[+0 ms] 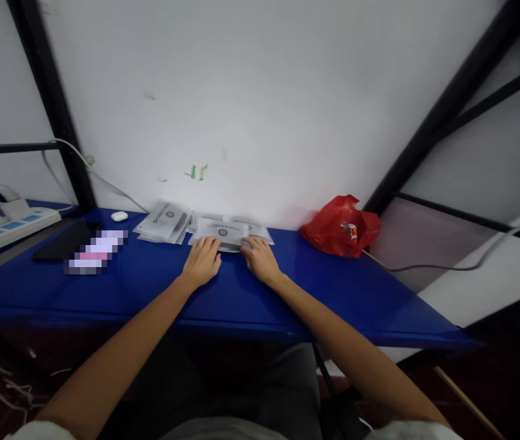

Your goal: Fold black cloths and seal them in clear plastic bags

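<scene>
A white plastic packet (223, 228) with a grey printed band and dark logo lies near the wall, on top of other packets. My left hand (202, 261) rests palm down at its lower left corner, fingers stretched over the edge. At the lower right corner, my right hand (261, 259) touches the same packet with its fingers apart and slightly bent. Similar packets (260, 231) show partly from behind and beneath it. To the left is a separate stack of packets (163, 221) with the same print.
Both hands are over a blue table (150, 290). A red plastic bag (340, 226) sits at right, by a cable. At left are a white earbud case (119, 216), a dark flat device (65, 240), a pixelated object (97, 252) and a power strip (16, 226). Black posts flank the table.
</scene>
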The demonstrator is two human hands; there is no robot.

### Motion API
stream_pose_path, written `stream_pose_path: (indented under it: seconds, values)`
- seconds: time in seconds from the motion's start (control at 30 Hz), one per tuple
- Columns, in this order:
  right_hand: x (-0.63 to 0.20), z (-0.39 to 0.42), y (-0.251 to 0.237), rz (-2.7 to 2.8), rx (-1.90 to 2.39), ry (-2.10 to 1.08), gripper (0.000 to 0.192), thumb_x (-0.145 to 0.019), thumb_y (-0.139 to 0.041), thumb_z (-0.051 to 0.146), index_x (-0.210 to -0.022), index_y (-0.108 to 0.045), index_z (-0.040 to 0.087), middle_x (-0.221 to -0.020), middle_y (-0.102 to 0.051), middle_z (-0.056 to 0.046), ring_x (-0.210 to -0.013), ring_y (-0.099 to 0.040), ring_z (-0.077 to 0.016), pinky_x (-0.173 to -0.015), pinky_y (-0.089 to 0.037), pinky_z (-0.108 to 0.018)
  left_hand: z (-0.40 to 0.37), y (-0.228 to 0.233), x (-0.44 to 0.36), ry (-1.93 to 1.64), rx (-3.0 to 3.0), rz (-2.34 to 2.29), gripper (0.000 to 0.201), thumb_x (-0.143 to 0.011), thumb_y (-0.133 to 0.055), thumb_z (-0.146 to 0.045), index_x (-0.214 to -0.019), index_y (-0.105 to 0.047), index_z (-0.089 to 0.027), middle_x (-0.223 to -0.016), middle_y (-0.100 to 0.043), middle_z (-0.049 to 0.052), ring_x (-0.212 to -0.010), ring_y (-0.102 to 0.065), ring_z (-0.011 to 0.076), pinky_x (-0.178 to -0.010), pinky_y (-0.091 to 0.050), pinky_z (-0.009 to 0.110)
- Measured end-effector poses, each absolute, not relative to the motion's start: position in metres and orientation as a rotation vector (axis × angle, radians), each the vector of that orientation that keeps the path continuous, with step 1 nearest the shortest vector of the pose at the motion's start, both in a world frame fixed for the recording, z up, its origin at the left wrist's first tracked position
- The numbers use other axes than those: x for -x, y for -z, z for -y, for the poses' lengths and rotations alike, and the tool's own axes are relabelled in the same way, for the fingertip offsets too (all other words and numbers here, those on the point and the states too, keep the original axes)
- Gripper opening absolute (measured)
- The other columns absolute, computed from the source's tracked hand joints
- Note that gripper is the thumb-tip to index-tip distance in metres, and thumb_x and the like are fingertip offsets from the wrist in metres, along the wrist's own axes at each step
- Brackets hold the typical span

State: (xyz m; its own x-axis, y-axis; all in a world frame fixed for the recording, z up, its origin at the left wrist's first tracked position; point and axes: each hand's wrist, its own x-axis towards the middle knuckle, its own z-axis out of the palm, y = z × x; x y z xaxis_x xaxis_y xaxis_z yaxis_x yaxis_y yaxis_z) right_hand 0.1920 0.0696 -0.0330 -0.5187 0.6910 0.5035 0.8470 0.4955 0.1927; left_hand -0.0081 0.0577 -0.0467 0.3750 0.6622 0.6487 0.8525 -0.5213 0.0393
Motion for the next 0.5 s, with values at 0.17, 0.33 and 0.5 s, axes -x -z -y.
stream_pose_path:
  seconds: [0.17,0.33,0.5]
  values:
    - [-0.204,-0.029,0.042,2.269,1.122,0.491,0.019,-0.087,-0.05,0.015,-0.09,-0.069,0.019,-0.115,-0.062,-0.011,-0.106,-0.053,-0.0243,-0.091,-0.043,-0.04,-0.043,0.043,-0.002,0.758,2.457,0.922,0.024,-0.088,-0.049,-0.03,-0.105,-0.058,-0.017,-0.105,-0.058,0.01,-0.102,-0.048,0.0252,-0.088,-0.038,0.039]
    - [-0.207,-0.006,0.045,2.175,1.061,0.369,0.016,-0.087,-0.052,0.018,-0.091,-0.067,0.021,-0.113,-0.063,-0.009,-0.105,-0.055,-0.0232,-0.087,-0.045,-0.04,-0.03,0.042,-0.011,0.645,2.412,0.704,0.018,-0.091,-0.043,-0.023,-0.091,-0.06,-0.017,-0.086,-0.058,0.007,-0.086,-0.051,0.0214,-0.076,-0.04,0.035]
    - [-0.209,-0.005,0.048,2.066,1.121,0.258,0.011,-0.082,-0.059,0.018,-0.089,-0.066,0.021,-0.11,-0.065,-0.009,-0.1,-0.058,-0.0227,-0.084,-0.047,-0.04,-0.033,0.046,-0.008,0.66,2.357,0.692,0.021,-0.09,-0.04,-0.012,-0.09,-0.061,-0.017,-0.081,-0.058,0.005,-0.079,-0.052,0.0192,-0.069,-0.04,0.032]
